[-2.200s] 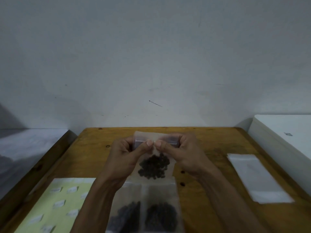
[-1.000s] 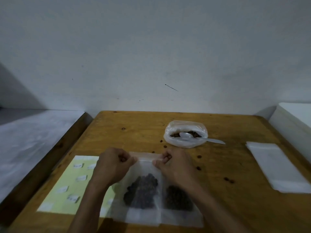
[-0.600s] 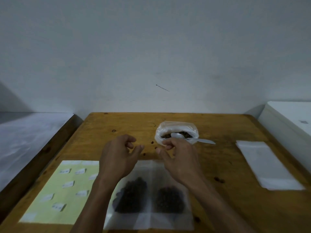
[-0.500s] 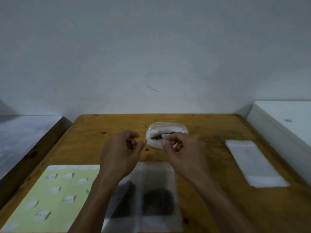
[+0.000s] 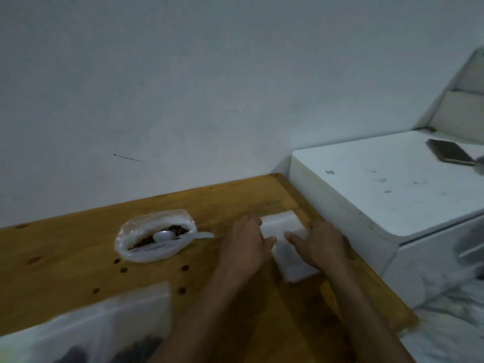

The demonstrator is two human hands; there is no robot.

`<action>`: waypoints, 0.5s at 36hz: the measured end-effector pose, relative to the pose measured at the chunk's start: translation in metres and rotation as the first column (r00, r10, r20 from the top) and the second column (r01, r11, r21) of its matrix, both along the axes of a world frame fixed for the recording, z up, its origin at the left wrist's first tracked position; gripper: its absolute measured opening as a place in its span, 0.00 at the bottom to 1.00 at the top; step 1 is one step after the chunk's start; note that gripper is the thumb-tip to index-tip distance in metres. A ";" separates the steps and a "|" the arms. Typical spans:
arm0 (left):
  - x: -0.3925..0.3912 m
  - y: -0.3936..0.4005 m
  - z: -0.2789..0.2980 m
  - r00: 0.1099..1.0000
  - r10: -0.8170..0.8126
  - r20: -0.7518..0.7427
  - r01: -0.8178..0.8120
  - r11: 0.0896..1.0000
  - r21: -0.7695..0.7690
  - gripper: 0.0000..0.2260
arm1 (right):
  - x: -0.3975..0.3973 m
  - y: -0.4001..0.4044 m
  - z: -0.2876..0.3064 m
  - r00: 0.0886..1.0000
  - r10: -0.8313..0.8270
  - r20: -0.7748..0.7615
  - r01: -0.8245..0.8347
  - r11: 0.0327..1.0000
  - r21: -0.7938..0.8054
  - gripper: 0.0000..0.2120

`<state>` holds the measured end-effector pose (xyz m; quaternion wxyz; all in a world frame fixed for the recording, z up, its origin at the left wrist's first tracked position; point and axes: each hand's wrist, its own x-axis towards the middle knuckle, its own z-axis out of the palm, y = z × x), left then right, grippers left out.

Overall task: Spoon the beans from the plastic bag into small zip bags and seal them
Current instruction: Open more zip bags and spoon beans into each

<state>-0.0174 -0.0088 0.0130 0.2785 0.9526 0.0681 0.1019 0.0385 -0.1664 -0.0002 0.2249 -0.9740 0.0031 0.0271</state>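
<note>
Wooden table [image 5: 78,247] against a plain grey wall. Both hands rest on a stack of empty zip bags [image 5: 285,247] near the table's right edge: left hand [image 5: 246,247] and right hand [image 5: 318,244] with fingers fairly straight, touching the top bag. Left of them sits the bean bag [image 5: 154,235], open, with a white spoon [image 5: 167,235] inside. Filled bags [image 5: 99,334] lie blurred at front left.

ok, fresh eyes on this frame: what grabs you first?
Both hands, left hand and right hand, rest on the stack of empty zip bags at the table's right edge. To their left, mid-table, sits the open plastic bag of beans with a white spoon in it. Filled bags lie blurred at the near left.
</note>
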 end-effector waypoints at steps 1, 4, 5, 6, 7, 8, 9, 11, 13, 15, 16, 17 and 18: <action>0.009 -0.003 -0.007 0.999 0.008 -0.032 -0.007 1.000 0.019 0.19 | 0.002 -0.001 -0.007 1.000 -0.007 0.003 0.008 1.000 -0.017 0.40; 0.026 -0.006 -0.019 0.990 0.024 -0.141 -0.011 0.996 0.088 0.28 | 0.002 0.000 -0.014 0.999 -0.035 0.033 0.035 0.999 -0.005 0.38; 0.028 -0.007 -0.021 0.987 0.020 -0.159 -0.004 0.994 0.106 0.29 | 0.001 0.001 -0.012 0.999 -0.043 0.033 0.042 0.999 0.022 0.35; 0.029 -0.008 -0.022 0.985 0.021 -0.168 -0.003 0.994 0.109 0.30 | 0.000 0.002 -0.011 0.998 -0.054 0.032 0.052 0.997 0.055 0.34; 0.029 -0.009 -0.023 0.984 0.025 -0.175 -0.007 0.995 0.099 0.30 | -0.001 0.003 -0.011 0.997 -0.066 0.027 0.064 0.994 0.085 0.33; 0.028 -0.010 -0.024 0.983 0.028 -0.181 -0.013 0.997 0.081 0.31 | -0.001 0.003 -0.011 0.997 -0.077 0.030 0.073 0.991 0.111 0.32; 0.027 -0.011 -0.025 0.983 0.028 -0.182 -0.017 0.998 0.065 0.31 | -0.001 0.003 -0.012 0.996 -0.088 0.035 0.082 0.988 0.134 0.30; 0.024 -0.013 -0.025 0.984 0.030 -0.178 -0.018 0.998 0.068 0.32 | 0.000 0.002 -0.013 0.992 -0.112 0.065 0.099 0.979 0.180 0.27; 0.023 -0.014 -0.026 0.986 0.037 -0.160 -0.026 0.997 0.068 0.32 | -0.001 0.001 -0.013 0.987 -0.133 0.091 0.111 0.970 0.216 0.24; 0.022 -0.014 -0.027 0.988 0.049 -0.149 -0.043 0.998 0.042 0.32 | -0.001 0.002 -0.011 0.981 -0.154 0.116 0.119 0.958 0.260 0.21; 0.021 -0.015 -0.027 0.988 0.052 -0.143 -0.048 0.998 0.026 0.32 | -0.001 0.002 -0.011 0.977 -0.165 0.132 0.120 0.948 0.296 0.18; 0.021 -0.015 -0.027 0.990 0.054 -0.134 -0.053 0.999 0.014 0.33 | -0.001 0.002 -0.009 0.975 -0.179 0.135 0.125 0.933 0.339 0.14; 0.020 -0.015 -0.026 0.991 0.059 -0.123 -0.059 0.998 -0.001 0.33 | -0.002 0.002 -0.005 0.973 -0.191 0.132 0.126 0.911 0.393 0.10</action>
